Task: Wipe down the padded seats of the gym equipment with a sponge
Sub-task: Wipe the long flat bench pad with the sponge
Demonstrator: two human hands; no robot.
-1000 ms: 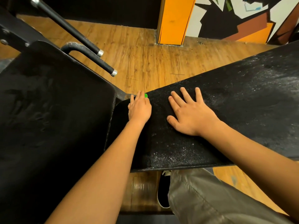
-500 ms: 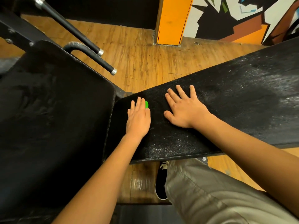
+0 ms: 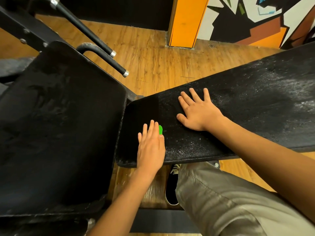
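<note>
A long black padded bench seat (image 3: pixel 247 106) runs from the centre to the right edge, dusted with white specks. My left hand (image 3: pixel 150 147) presses flat on its near left end, covering a green sponge (image 3: pixel 160 129) of which only an edge shows beside my fingers. The strip of pad left of that hand looks darker and cleaner. My right hand (image 3: pixel 198 112) lies flat with fingers spread on the pad, a little further along, holding nothing. A second black pad (image 3: pixel 56 126) fills the left side.
Two black metal handle bars (image 3: pixel 102 55) with silver end caps stick out behind the left pad. Wooden floor (image 3: pixel 153 65) lies beyond, with an orange pillar (image 3: pixel 185 23) and a painted wall at the back. My trouser leg (image 3: pixel 221 201) and shoe (image 3: pixel 172 188) are below the bench.
My left hand has slid with the sponge from the pad's far edge toward its near edge. My right hand has stayed flat on the pad.
</note>
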